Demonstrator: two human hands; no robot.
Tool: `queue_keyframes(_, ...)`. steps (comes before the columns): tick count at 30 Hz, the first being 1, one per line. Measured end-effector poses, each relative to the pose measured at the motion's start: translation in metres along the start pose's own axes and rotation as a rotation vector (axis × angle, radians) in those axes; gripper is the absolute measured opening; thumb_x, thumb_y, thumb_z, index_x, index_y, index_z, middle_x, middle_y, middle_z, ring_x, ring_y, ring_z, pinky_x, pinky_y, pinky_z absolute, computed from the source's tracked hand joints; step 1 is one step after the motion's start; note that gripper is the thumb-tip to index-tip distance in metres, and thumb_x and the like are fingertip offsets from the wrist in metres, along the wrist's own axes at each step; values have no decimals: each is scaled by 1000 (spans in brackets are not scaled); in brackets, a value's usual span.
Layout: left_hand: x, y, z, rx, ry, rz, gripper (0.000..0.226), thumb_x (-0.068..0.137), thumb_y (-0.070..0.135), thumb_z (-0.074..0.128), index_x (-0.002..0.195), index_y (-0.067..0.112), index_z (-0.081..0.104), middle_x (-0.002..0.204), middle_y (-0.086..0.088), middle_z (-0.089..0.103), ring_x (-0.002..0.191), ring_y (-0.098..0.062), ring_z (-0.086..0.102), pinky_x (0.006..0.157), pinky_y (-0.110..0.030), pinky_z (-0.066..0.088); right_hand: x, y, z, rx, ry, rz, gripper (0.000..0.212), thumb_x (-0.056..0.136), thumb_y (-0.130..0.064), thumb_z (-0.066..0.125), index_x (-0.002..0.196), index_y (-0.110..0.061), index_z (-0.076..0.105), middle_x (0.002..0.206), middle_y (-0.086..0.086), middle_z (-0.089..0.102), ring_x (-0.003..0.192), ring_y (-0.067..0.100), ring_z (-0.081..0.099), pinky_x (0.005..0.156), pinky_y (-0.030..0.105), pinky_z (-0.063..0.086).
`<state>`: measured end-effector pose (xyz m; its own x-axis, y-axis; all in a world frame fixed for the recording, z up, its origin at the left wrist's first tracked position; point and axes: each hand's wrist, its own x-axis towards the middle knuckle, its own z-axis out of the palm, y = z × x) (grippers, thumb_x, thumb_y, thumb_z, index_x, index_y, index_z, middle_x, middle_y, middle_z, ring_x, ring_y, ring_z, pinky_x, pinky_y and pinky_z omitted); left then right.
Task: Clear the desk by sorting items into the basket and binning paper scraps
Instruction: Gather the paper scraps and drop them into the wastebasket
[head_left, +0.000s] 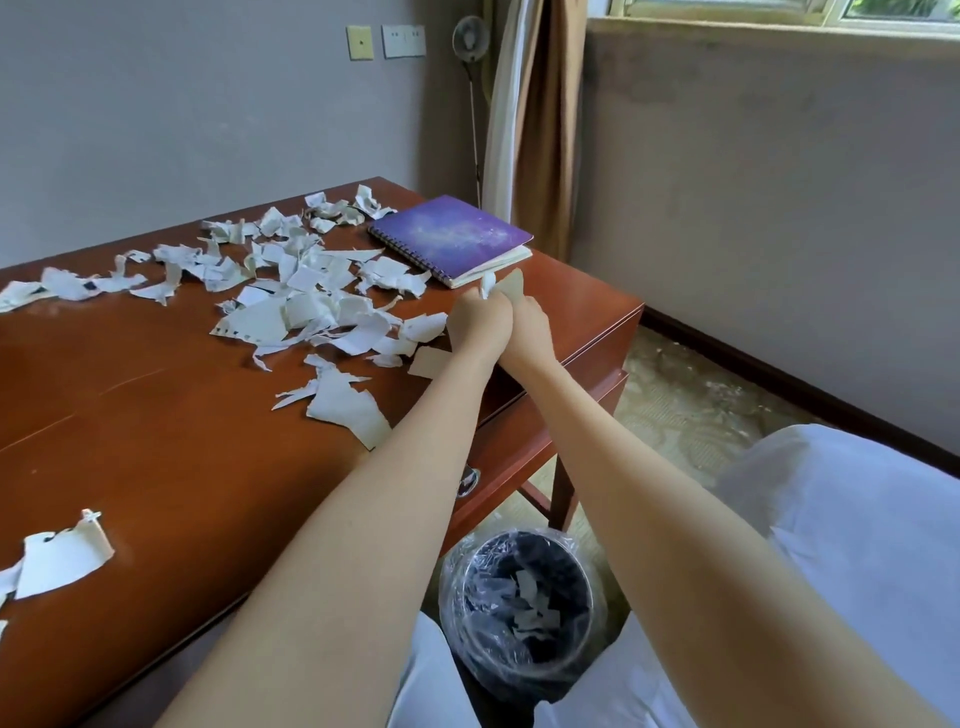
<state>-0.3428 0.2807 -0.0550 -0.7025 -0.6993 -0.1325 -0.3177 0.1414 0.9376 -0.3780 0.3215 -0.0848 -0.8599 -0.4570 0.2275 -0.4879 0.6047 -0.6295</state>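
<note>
Torn white paper scraps lie scattered over the brown wooden desk, with one larger scrap near the front edge. My left hand and my right hand are side by side above the desk's right end, both pinched on a paper scrap that sticks up between them. A purple spiral notebook lies just beyond the hands. Below the desk edge stands a dark bin lined with clear plastic, holding a few scraps. No basket is in view.
More scraps lie at the near left of the desk. A drawer with a metal handle faces me under the desktop. White fabric lies at the right. A curtain and a standing fan are behind the desk.
</note>
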Motion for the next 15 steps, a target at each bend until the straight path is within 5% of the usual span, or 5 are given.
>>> queue_keyframes(3,1,2,3,-164,20,-80,36,97,19,36,124,1,53,124,-15,59,113,-31,56,88,-33,45,-1,-6,1,394,46,99,8,91,-10,51,90,-7,58,73,-9,39,85,18,40,63,25,28)
queue_keyframes(5,2,3,5,-242,20,-121,36,98,20,37,124,1,53,123,-15,59,111,-31,57,81,-31,43,0,-7,3,533,90,140,13,87,-11,57,76,-16,52,77,-6,48,82,16,41,64,25,32)
queue_keyframes(12,-3,13,4,-362,-21,-177,38,99,24,37,128,3,51,124,-12,59,114,-28,56,79,-29,41,11,-13,6,1140,279,444,23,80,2,60,72,-20,59,67,-7,58,64,9,53,62,22,46)
queue_keyframes(15,-3,15,0,-340,-18,-156,40,99,26,37,127,1,51,125,-13,59,115,-29,55,81,-29,41,12,-16,5,1111,281,455,16,79,-2,63,74,-17,62,66,-9,60,60,6,53,61,19,44)
